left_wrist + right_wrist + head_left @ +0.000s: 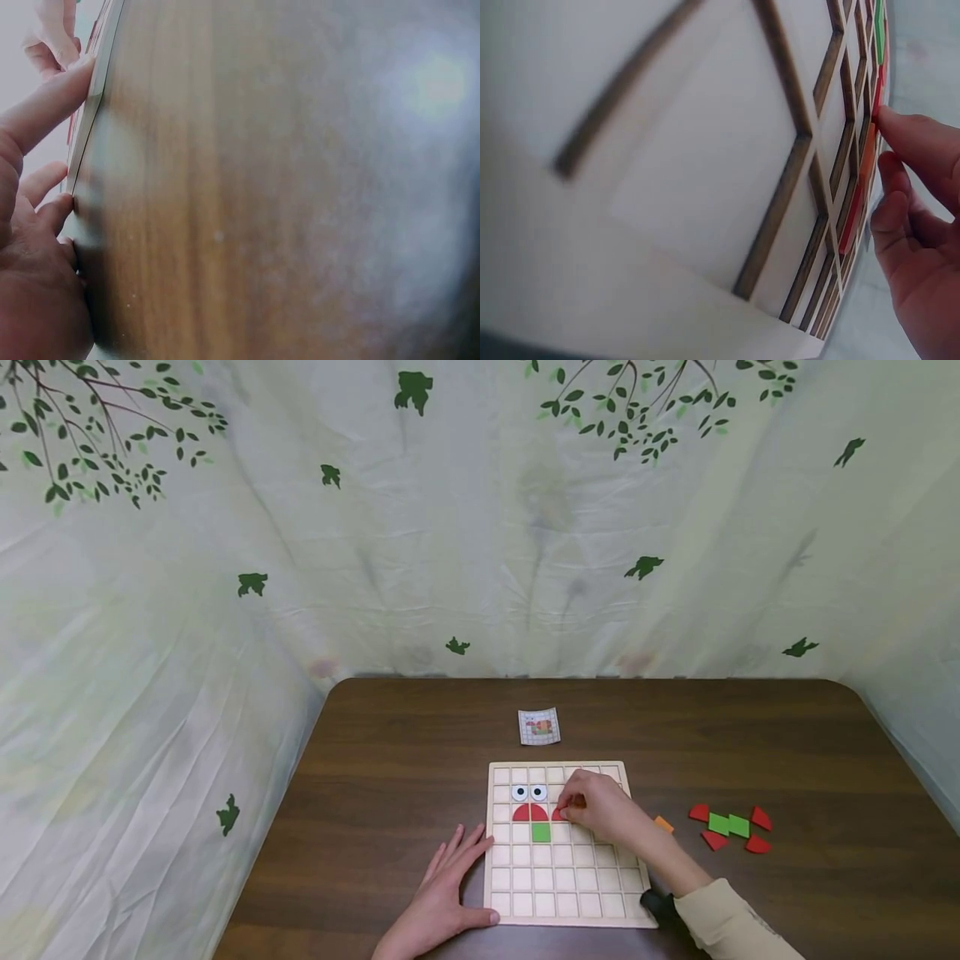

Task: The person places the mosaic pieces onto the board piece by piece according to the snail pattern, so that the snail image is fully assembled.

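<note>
A pale wooden grid board (pixel 543 903) lies on the table. On it are two eye pieces (pixel 520 793), a pair of red quarter-circle tiles (pixel 521 812) and a green square tile (pixel 541 832). My right hand (pixel 600 806) pinches another red quarter-circle tile (pixel 557 815) just to the right of that pair, at the board's surface. In the right wrist view, an orange tile (pixel 867 157) and a red tile (pixel 850 221) lie in the grid near these fingers; the head view hides them behind the hand. My left hand (pixel 444 893) rests with fingers spread against the board's left edge.
Right of the board lie several loose tiles, red quarter-circles (pixel 761 817) and green squares (pixel 718 824). An orange tile (pixel 663 824) is partly behind the right forearm. Behind the board sits a small picture card (pixel 539 727). A printed curtain (pixel 480 527) hangs behind the table.
</note>
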Demonstrator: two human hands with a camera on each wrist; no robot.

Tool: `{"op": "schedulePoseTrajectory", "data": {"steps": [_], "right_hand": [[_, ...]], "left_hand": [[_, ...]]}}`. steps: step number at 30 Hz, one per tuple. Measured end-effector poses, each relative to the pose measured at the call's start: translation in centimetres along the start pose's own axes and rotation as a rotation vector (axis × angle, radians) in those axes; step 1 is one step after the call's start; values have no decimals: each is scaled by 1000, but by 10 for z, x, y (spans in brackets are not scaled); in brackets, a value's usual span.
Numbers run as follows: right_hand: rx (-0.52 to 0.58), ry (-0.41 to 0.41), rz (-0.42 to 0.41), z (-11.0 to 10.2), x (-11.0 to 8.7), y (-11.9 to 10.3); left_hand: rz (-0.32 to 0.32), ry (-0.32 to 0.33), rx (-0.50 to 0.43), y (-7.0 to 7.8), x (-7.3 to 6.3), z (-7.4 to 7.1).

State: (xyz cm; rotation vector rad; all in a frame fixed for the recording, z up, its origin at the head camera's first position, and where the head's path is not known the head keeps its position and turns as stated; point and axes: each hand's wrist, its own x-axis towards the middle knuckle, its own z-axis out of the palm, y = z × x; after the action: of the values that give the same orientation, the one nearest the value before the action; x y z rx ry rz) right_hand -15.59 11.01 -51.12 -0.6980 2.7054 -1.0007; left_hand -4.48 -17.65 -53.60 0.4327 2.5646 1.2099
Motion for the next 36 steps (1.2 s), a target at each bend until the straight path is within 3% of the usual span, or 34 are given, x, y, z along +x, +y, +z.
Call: {"op": "schedulePoseTrajectory", "data": {"steps": [8, 18, 36], "right_hand": [[59, 30, -24, -5, -13, 8], [122, 91, 84, -21, -45, 20], [-29, 289, 136, -54, -111, 63]], "left_hand": [[2, 0, -8, 2, -1, -1], [27, 10, -3, 1, -2, 1], [3, -10, 14, 1, 0, 1]]}}
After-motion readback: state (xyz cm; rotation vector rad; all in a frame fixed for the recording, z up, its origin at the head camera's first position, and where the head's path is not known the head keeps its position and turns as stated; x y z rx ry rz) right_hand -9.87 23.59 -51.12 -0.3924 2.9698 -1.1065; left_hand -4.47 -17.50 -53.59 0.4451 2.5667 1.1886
